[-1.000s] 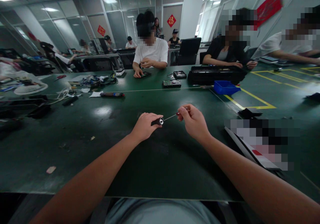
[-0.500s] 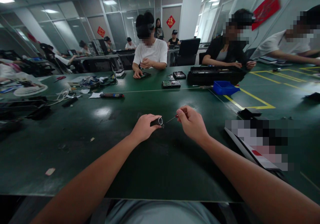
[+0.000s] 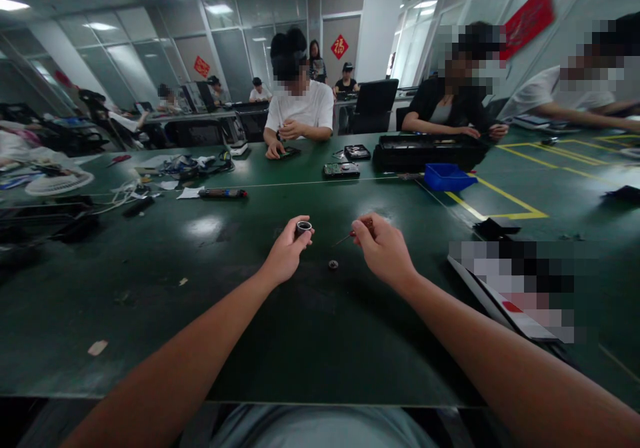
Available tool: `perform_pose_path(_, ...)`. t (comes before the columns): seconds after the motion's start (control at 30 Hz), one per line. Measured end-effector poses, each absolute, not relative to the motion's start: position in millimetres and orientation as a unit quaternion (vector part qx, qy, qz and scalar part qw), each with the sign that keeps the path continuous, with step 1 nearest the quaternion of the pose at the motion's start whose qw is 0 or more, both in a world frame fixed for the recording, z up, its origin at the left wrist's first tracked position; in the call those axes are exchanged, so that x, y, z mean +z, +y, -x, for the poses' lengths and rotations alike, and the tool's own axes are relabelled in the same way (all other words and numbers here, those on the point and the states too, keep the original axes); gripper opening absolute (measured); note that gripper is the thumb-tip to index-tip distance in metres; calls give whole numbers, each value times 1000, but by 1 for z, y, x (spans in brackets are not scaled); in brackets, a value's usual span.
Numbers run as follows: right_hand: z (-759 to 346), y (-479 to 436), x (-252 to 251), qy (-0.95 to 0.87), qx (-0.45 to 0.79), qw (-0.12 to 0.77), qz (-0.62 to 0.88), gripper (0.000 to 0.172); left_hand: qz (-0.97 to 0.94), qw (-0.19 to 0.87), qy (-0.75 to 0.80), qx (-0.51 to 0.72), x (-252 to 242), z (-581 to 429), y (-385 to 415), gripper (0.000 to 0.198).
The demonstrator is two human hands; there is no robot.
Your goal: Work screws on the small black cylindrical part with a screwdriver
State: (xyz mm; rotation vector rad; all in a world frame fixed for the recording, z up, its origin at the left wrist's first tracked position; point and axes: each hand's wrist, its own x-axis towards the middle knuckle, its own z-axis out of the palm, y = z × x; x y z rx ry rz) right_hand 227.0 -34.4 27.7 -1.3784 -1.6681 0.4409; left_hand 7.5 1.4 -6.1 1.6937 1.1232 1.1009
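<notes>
My left hand (image 3: 286, 251) is closed around a short black tube (image 3: 303, 227) with a pale ring at its open end, which faces up. My right hand (image 3: 383, 245) grips a screwdriver (image 3: 369, 223) by its reddish-brown handle. Its thin shaft points left toward the tube and does not touch it. On the green table (image 3: 320, 348) between my hands lies a small round dark metallic part (image 3: 333, 265), apart from both. What is inside the tube is too dark to make out.
A blue bin (image 3: 449, 177) and a long black casing (image 3: 430, 153) stand at the back right. Hard drives (image 3: 341, 169) lie near a co-worker (image 3: 300, 111) opposite. Loose cables and a power screwdriver (image 3: 223, 194) are at the left; a blurred white item (image 3: 495, 295) lies right.
My left hand has tilted the tube from sideways to mouth-up and slightly left. A small round part now shows on the table beneath. My right hand stays nearly still with the screwdriver.
</notes>
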Motion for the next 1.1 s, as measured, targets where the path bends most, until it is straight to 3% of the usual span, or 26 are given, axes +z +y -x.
perform_pose_path(0.2,-226,-34,27,-677,178,448,556,24,-743,319,481,340,6,-10,-11,36)
perform_pose_path(0.47,-225,-33,26,-681,173,440,559,23,-867,192,406,216,8,-20,-21,29)
perform_pose_path(0.77,-226,-33,27,-688,157,437,557,23,-914,36,394,95,-1,-30,-21,40)
perform_pose_path(0.93,-226,-32,26,-688,159,438,556,23,-917,22,390,77,-1,-32,-19,32)
perform_pose_path(1.1,-225,-33,27,-689,160,438,555,23,-908,72,397,112,1,-28,-18,25)
